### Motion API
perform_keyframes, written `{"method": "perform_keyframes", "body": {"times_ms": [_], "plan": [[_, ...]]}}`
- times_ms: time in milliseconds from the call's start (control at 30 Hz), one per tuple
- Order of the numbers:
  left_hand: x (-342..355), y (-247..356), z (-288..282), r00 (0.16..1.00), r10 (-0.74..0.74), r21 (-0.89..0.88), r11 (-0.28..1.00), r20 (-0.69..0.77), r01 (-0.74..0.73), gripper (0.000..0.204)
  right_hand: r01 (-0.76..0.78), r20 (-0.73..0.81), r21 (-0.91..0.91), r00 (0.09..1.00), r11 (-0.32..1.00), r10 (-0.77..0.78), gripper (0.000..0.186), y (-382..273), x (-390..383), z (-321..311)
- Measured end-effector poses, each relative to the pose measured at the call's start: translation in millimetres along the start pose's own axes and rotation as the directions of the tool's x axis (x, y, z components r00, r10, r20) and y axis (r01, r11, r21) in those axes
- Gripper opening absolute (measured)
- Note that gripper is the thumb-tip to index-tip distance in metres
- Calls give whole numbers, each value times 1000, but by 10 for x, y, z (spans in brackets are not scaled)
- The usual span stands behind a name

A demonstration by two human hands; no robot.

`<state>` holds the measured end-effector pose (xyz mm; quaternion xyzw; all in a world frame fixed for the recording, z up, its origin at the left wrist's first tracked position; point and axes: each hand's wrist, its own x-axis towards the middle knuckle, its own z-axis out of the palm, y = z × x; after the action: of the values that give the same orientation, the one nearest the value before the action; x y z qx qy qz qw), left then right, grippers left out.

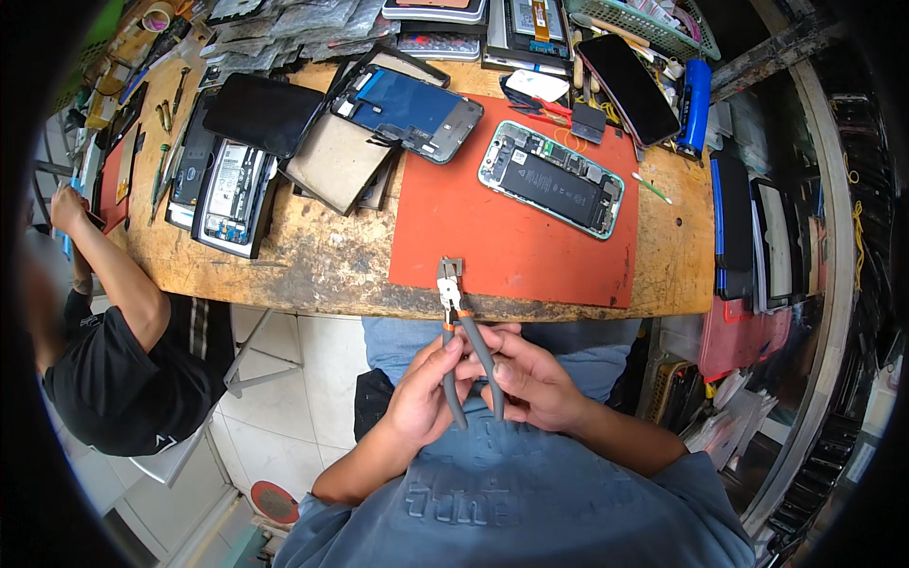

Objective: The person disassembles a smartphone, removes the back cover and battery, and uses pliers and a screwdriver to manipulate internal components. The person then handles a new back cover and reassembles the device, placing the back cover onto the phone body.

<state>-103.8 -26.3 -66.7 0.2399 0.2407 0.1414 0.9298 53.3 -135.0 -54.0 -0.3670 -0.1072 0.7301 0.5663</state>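
Observation:
In front of my chest, just off the bench edge, I hold a pair of wide-jawed pliers (451,289) with grey and orange handles. My left hand (424,390) is closed around the left handle, its thumb on top. Closed on the right handle is my right hand (538,379). The pliers' handles are spread apart and the jaws point away from me, over the near edge of a red mat (511,256). Farther back on the mat lies an opened phone (552,178), its battery and inner parts exposed. A phone screen assembly (409,109) with a blue backing rests at the mat's far left.
Several opened phones (232,189) and a dark screen (263,114) crowd the wooden bench (312,265)'s left side. At the back right are a dark phone (630,90), a blue cylinder (695,106) and a cotton swab (653,187). Another person (133,360) sits at the left.

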Motion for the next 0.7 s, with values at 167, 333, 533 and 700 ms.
{"method": "perform_keyframes", "body": {"times_ms": [167,333,533,700], "plan": [[15,53,95,995,-26,-28,999,-99,24,44,-77,-92,-241,994,967,56,34,-229,-77,-29],[16,77,99,998,-54,-209,977,-41,44,45,-90,-150,-376,988,922,36,25,-292,-102,-88],[11,99,201,996,-57,-157,987,-72,45,48,-3,-214,-747,948,665,-236,17,-392,-175,85],[-53,164,197,999,-22,-57,998,-27,20,52,114,-105,-903,876,413,-471,11,-640,-261,58]]}}
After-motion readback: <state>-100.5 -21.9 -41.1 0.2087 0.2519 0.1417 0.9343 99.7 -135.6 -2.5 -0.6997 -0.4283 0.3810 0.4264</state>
